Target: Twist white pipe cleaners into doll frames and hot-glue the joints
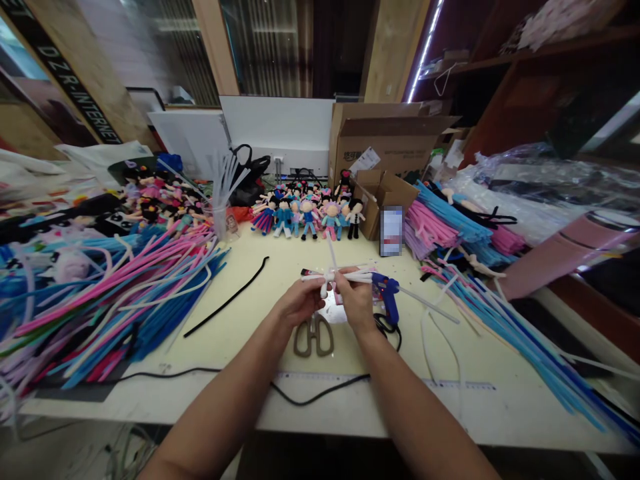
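My left hand [299,303] and my right hand [356,300] meet over the middle of the pale yellow table [240,347]. Both pinch a bundle of white pipe cleaners [345,275] twisted together, with loose ends sticking up and out to the right. Scissors [313,335] lie on the table just below my hands. A blue glue gun [386,293] rests right behind my right hand, its black cord [300,399] running along the table's near edge.
A big heap of pink, blue and white pipe cleaners [115,300] fills the left side. More blue and pink ones [500,313] lie at the right. Small dolls [307,217] stand at the back, by cardboard boxes [385,150]. A single black pipe cleaner [230,297] lies left of centre.
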Demonstrator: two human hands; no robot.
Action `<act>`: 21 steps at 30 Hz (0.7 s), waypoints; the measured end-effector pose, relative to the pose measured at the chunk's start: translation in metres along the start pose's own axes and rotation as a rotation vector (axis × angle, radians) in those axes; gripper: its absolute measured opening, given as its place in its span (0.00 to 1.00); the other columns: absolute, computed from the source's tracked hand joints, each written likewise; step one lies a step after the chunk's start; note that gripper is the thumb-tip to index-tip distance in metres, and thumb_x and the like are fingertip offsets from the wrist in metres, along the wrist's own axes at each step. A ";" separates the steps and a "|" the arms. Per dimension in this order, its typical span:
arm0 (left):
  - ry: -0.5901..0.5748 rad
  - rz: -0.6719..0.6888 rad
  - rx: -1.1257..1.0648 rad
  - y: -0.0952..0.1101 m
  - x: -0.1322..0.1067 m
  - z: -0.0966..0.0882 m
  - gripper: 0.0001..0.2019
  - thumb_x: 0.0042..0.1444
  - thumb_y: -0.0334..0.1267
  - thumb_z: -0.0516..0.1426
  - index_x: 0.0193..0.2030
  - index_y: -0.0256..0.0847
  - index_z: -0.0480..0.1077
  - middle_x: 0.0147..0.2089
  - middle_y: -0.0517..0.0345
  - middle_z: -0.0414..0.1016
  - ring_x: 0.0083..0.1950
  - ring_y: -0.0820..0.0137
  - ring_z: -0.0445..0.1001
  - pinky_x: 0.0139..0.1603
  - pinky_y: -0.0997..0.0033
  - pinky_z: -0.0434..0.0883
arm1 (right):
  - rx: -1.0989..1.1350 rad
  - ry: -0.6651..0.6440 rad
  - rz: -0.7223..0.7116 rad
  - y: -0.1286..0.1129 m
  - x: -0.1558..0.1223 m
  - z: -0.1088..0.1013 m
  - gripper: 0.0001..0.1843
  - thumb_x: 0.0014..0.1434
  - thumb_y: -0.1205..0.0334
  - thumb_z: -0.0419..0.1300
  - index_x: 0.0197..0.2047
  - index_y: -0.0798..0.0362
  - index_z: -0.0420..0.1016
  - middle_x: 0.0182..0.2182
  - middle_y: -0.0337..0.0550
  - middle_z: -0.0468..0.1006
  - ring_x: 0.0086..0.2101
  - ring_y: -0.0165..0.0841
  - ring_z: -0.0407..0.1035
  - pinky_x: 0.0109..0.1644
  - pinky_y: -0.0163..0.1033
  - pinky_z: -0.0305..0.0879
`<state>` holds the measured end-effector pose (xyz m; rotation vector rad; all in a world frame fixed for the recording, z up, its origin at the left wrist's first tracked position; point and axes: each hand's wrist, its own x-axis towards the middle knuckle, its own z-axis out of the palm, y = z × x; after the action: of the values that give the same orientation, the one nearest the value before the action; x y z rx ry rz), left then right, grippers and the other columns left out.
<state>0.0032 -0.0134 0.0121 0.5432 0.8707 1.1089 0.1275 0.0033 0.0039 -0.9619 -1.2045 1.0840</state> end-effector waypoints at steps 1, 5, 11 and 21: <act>0.002 0.015 0.004 -0.001 0.000 0.001 0.07 0.41 0.34 0.62 0.29 0.35 0.71 0.25 0.59 0.71 0.23 0.78 0.67 0.24 0.78 0.63 | 0.013 0.003 0.001 0.000 0.000 0.000 0.09 0.51 0.57 0.60 0.29 0.55 0.69 0.19 0.34 0.67 0.21 0.26 0.61 0.26 0.32 0.59; -0.053 0.123 0.037 -0.004 0.003 0.000 0.11 0.39 0.34 0.64 0.31 0.35 0.72 0.27 0.58 0.73 0.25 0.76 0.68 0.26 0.76 0.63 | 0.059 0.013 0.016 0.000 0.000 0.001 0.10 0.51 0.56 0.59 0.30 0.55 0.68 0.19 0.35 0.69 0.21 0.27 0.63 0.26 0.33 0.61; 0.060 0.346 0.265 -0.007 0.008 -0.007 0.15 0.37 0.34 0.65 0.34 0.34 0.73 0.28 0.56 0.74 0.29 0.73 0.69 0.31 0.74 0.63 | 0.053 -0.009 0.063 0.006 0.002 -0.002 0.12 0.52 0.54 0.59 0.28 0.55 0.69 0.16 0.32 0.65 0.19 0.26 0.59 0.23 0.32 0.56; 0.143 0.510 0.495 -0.002 0.000 -0.004 0.12 0.39 0.37 0.65 0.33 0.37 0.75 0.27 0.59 0.73 0.29 0.73 0.68 0.32 0.75 0.62 | 0.233 -0.040 0.156 0.018 0.006 0.001 0.15 0.50 0.52 0.60 0.23 0.53 0.65 0.13 0.30 0.61 0.15 0.23 0.53 0.18 0.31 0.49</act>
<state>0.0011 -0.0139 0.0088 1.1534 1.1791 1.4072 0.1248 0.0131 -0.0124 -0.8671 -1.0214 1.3406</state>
